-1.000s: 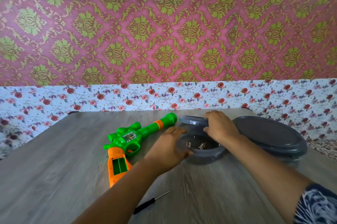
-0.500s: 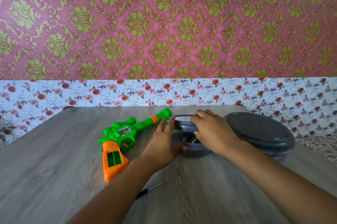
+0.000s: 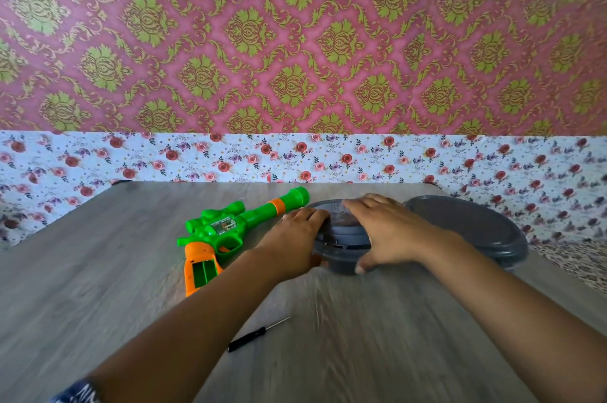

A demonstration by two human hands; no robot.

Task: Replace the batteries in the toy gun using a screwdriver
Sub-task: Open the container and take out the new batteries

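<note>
I have both hands on the small grey container [image 3: 345, 259] at mid-worktop [image 3: 98, 271]: my left hand [image 3: 295, 238] cups its left side, my right hand [image 3: 382, 230] curls over its lid [image 3: 331, 205], thumb against the front wall. The green-and-orange toy gun [image 3: 226, 232] lies just left, battery bay open. The screwdriver [image 3: 258, 334] lies nearer me. A larger grey lidded tub [image 3: 466, 228] sits right.
</note>
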